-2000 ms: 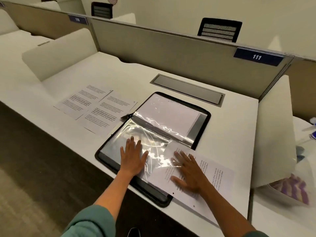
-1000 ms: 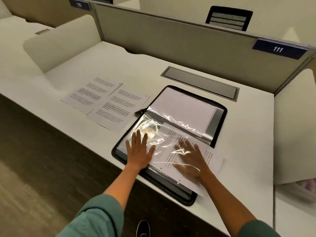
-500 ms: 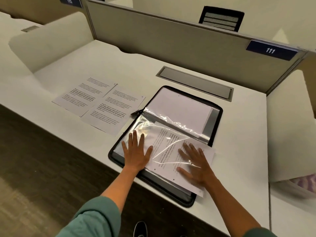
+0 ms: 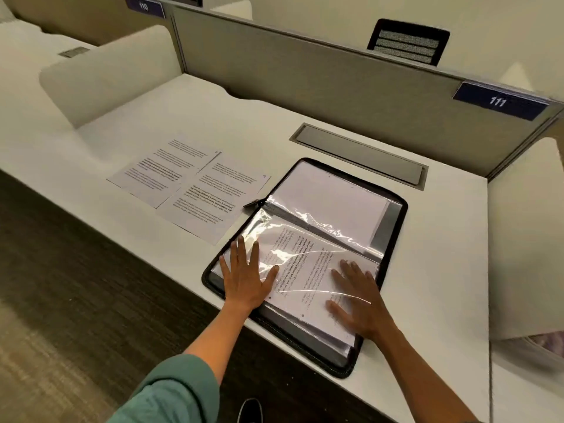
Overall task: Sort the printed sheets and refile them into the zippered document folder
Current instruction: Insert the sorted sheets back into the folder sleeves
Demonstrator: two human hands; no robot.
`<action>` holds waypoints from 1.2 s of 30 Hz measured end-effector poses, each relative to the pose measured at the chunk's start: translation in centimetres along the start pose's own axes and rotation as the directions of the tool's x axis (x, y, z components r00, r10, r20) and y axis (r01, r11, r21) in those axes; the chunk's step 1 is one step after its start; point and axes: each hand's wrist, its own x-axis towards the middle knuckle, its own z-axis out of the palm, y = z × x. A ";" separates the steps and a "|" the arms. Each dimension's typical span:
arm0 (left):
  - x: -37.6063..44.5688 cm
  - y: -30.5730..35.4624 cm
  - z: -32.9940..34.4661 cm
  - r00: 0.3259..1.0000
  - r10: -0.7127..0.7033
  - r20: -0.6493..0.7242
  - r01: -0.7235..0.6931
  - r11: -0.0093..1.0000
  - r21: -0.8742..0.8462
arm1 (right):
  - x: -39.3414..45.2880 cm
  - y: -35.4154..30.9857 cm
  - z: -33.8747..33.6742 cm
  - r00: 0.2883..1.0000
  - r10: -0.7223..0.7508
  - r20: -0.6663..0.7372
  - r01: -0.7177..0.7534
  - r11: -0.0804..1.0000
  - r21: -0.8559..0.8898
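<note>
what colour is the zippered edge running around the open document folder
Black. The zippered edge frames the open document folder in the head view, the only one available.

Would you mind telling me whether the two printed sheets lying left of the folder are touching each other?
Touching. The head view shows the nearer sheet overlapping the farther sheet along their shared edge, with no desk showing between them.

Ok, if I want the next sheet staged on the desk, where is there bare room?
Bare desk lies right of the folder up to the side divider, and behind the two loose sheets towards the back partition. It is crowded left of the folder, where those sheets almost touch its zipper edge. Left hand and right hand cover the near sleeve.
</note>
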 end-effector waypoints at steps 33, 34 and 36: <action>3.6 3.5 -5.1 0.910 -0.356 0.215 0.280 0.142 -0.949 | -3.0 -2.5 -2.9 0.906 0.273 -0.323 -0.133 0.909 0.395; 4.0 3.3 -5.3 0.903 -0.351 0.247 0.286 0.062 -0.956 | -2.9 -3.2 -3.2 0.930 0.217 -0.298 -0.090 0.917 0.388; 4.6 2.8 -6.0 0.903 -0.339 0.265 0.271 -0.032 -0.962 | -2.6 -4.9 -3.5 0.957 0.127 -0.262 -0.014 0.920 0.392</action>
